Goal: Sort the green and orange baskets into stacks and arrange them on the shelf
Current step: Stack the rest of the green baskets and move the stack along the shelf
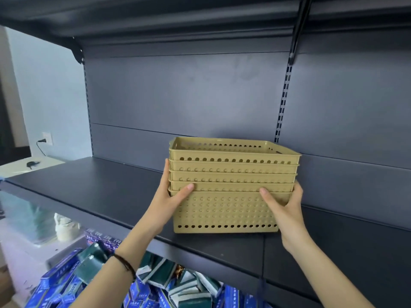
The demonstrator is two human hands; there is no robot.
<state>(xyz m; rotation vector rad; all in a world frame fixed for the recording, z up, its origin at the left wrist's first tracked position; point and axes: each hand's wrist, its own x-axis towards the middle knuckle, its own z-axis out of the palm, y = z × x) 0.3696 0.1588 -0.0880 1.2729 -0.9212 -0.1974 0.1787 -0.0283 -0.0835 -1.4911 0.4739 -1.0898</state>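
Dark grey metal shelving filled the view, its back panel (200, 94) plain and flat, with a slotted upright (283, 103) running down at the right. Below it, the wide shelf (93, 185) stretched from the left edge to the right, matte and dark. Under that shelf lay a heap of blue and dark green boxes (155, 283), tumbled at all angles. At far left, a pale wall carried a socket (47, 138) with a black plug and cord in it.

On the shelf, towards its front edge and a little right of centre, stood a stack of baskets (229, 187): five nested, tan-yellow in this light, with rows of round holes in their walls. The stack's base appeared to sit on the shelf surface, well apart from the back panel.

The left hand (172, 196) gripped the stack's left end, thumb laid across the front wall and fingers hidden round the side. The right hand (283, 203) grasped the right end likewise, thumb on the front. A thin dark band (124, 264) circled the left wrist.
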